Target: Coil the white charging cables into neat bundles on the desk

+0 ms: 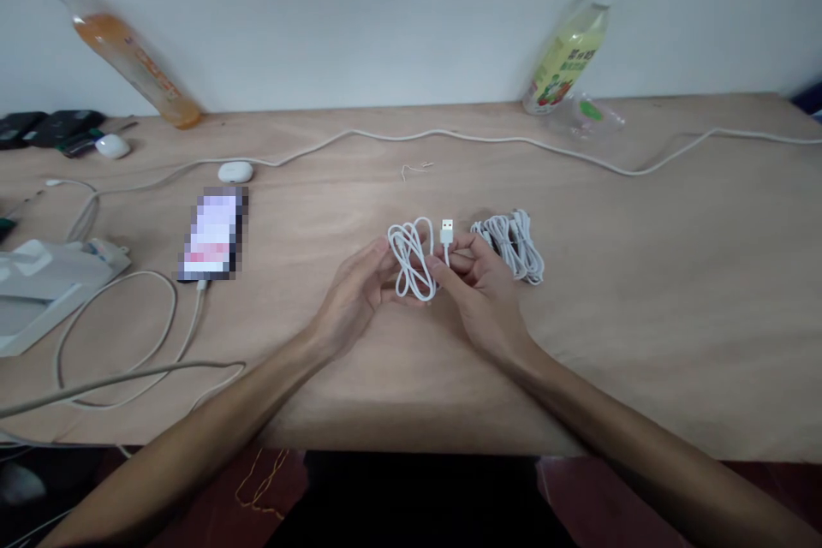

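Note:
Between my two hands, above the wooden table, a white USB cable [414, 261] is gathered in loose loops. My left hand [360, 287] is closed around the left side of the coil, thumb at its top and fingers beneath. My right hand [485, 291] pinches the coil's right side between thumb and fingers. Its USB plug [446, 231] points up beside the loops, apart from them, at my right fingers. Just beyond that hand lies a pile of coiled white cables [510, 244], partly hidden by my fingers.
A short twist tie [416, 169] lies past my hands. On the left are a phone [214, 233] with a charging cord, an earbud case [235, 172] and a white box [44, 291]. A long white cord [443, 134] crosses behind; two bottles [138, 73] [568, 56] stand against the wall.

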Motion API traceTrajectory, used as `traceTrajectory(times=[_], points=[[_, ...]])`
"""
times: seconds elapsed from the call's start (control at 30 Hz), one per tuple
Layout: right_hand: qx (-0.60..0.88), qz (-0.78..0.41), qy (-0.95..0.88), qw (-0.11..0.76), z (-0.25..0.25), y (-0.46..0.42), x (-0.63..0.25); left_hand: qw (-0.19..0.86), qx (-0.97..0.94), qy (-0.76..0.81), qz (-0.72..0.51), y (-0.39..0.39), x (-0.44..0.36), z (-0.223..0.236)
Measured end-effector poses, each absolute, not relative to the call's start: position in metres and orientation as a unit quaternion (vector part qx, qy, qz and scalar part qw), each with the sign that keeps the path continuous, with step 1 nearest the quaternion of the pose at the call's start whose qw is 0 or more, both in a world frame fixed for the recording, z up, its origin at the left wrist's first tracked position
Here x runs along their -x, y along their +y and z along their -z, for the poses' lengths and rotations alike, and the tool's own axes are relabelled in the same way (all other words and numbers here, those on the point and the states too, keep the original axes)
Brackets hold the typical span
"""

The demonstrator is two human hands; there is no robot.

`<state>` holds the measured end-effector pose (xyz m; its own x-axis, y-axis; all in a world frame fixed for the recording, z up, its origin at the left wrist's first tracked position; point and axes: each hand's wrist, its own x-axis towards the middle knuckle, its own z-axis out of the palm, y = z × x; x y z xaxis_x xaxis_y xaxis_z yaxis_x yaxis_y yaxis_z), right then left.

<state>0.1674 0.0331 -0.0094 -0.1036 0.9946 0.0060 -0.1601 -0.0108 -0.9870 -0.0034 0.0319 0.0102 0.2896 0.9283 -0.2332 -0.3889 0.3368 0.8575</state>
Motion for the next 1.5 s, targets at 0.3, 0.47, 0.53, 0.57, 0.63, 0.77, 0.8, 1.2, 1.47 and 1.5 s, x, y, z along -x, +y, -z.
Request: traceTrajectory(times=[0.3,0.47,0.53,0.57,0.63,0.77,0.8,1.2,1.47,1.5], points=[[0.388,-0.621,-0.505,0.458,0.007,0.023,-0.163,0.699,-0.447,0.389,-0.4,0.027,0.002,0.0],[0.375,-0.584,-0.547,0.468,0.008,0.015,-0.16,0.709,-0.402,0.394,-0.424,0.029,0.0,0.01],[0.385,-0.568,-0.556,0.469,0.009,0.014,-0.16,0.708,-0.396,0.401,-0.425,0.03,-0.001,0.01],[0.389,-0.562,-0.556,0.473,0.009,0.014,-0.159,0.706,-0.398,0.402,-0.426,0.03,-0.002,0.009],[0.398,-0.558,-0.545,0.482,0.011,0.016,-0.159,0.708,-0.402,0.395,-0.425,0.031,-0.003,0.006],[0.434,-0.548,-0.5,0.511,0.013,0.022,-0.159,0.732,-0.387,0.378,-0.413,0.031,-0.002,-0.001],[0.444,-0.546,-0.484,0.52,0.014,0.025,-0.16,0.739,-0.382,0.376,-0.409,0.032,-0.001,-0.001],[0.475,-0.565,-0.373,0.562,0.01,0.039,-0.169,0.697,-0.42,0.387,-0.433,0.034,0.01,0.011],[0.443,-0.62,-0.407,0.505,0.002,0.035,-0.168,0.635,-0.543,0.386,-0.391,0.035,0.012,-0.002],[0.439,-0.616,-0.419,0.503,0.002,0.034,-0.168,0.628,-0.543,0.392,-0.397,0.035,0.012,-0.002]])
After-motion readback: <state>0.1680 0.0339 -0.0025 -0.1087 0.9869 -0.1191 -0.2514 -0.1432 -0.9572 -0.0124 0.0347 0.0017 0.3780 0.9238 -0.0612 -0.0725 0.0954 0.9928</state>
